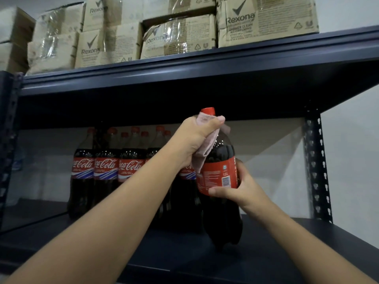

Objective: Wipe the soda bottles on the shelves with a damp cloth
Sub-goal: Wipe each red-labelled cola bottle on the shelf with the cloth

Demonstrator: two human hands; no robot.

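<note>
Coca-Cola bottle [221, 171] gripped by right hand [240, 191]; left hand [196, 138] pinches pink cloth [203, 158] at neck; Rexona cartons [266, 19] above.

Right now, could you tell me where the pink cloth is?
The pink cloth is mid-frame, gripped in the left hand against the held bottle, just below its red cap.

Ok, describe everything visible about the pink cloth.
The pale pink cloth looks like soft, thin fabric, bunched rather than spread. The left hand grips it around the neck of the dark cola bottle with the red cap and label, just below the cap. A loose corner hangs down over the bottle's shoulder toward the label. Dampness cannot be judged.
</note>
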